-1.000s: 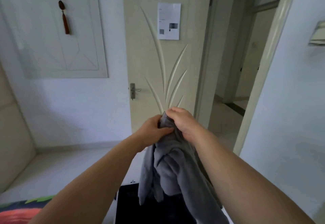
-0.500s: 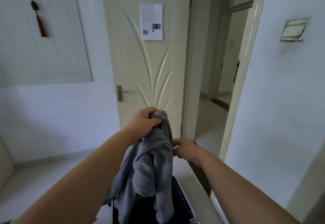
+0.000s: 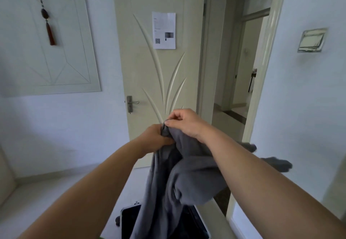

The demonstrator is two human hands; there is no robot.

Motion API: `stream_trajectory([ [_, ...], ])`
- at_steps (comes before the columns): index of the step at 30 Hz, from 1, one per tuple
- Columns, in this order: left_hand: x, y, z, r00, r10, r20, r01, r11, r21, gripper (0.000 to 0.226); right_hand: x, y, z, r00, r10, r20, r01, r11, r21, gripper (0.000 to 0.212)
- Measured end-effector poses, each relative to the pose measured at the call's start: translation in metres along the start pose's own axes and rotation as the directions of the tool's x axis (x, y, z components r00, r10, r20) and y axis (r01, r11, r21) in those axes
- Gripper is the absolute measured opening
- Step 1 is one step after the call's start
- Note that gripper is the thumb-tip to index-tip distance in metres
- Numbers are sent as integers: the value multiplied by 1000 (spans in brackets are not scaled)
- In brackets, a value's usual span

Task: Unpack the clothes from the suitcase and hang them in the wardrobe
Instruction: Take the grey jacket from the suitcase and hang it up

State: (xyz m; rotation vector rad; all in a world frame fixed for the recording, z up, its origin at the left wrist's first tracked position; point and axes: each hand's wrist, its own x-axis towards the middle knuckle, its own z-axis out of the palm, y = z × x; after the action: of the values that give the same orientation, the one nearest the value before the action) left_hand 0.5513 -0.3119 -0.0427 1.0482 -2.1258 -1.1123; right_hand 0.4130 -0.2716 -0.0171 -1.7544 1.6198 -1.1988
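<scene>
The suitcase lies open below, its inside too dark to tell what remains. Over it hangs the grey garment, bunched, probably soft and light. It would sag and twist, so the collar or shoulders seem the best hold. The left hand grips its top and the right hand pinches an edge alongside. Beyond is a door; no wardrobe shows.

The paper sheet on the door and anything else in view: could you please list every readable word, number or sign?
Paper sheet on the door: printed lines too blurred to read.
Same sheet: a QR code, not legible.
No other text shows.
</scene>
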Motion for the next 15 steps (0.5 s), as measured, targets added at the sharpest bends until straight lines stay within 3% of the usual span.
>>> stream_trajectory([
  [2, 4, 0, -5, 996, 6, -90, -13, 997, -81, 21, -9, 9, -13, 994, 110, 17, -110, 994, 26, 28],
  [4, 5, 1, -11, 990, 2, -142, -26, 985, -170, 18, -23, 21, -27, 948, 293, 127, -273, 950, -155, 39],
  [6, 6, 2, -12, 986, -20, -167, -22, 969, -245, 16, -38, 33, -32, 890, 412, 196, -346, 890, -298, 32],
  [7, 6, 3, -10, 986, -29, -167, -17, 963, -267, 16, -43, 35, -34, 897, 409, 167, -351, 890, -290, 25],
  [9, 6, 0, -7, 988, -38, -147, -8, 954, -298, 22, -46, 39, -38, 927, 374, 24, -370, 923, -110, 17],
  [12, 4, -6, -3, 992, -46, -114, 10, 953, -301, 20, -46, 32, -48, 900, 409, -153, -354, 888, 293, 24],
  [13, 3, -7, -1, 993, -44, -114, 9, 958, -286, 15, -46, 30, -51, 899, 403, -173, -340, 889, 307, 25],
  [15, 3, -8, 3, 989, -41, -140, 3, 966, -258, 12, -50, 27, -55, 916, 366, -165, -341, 926, 159, 24],
])
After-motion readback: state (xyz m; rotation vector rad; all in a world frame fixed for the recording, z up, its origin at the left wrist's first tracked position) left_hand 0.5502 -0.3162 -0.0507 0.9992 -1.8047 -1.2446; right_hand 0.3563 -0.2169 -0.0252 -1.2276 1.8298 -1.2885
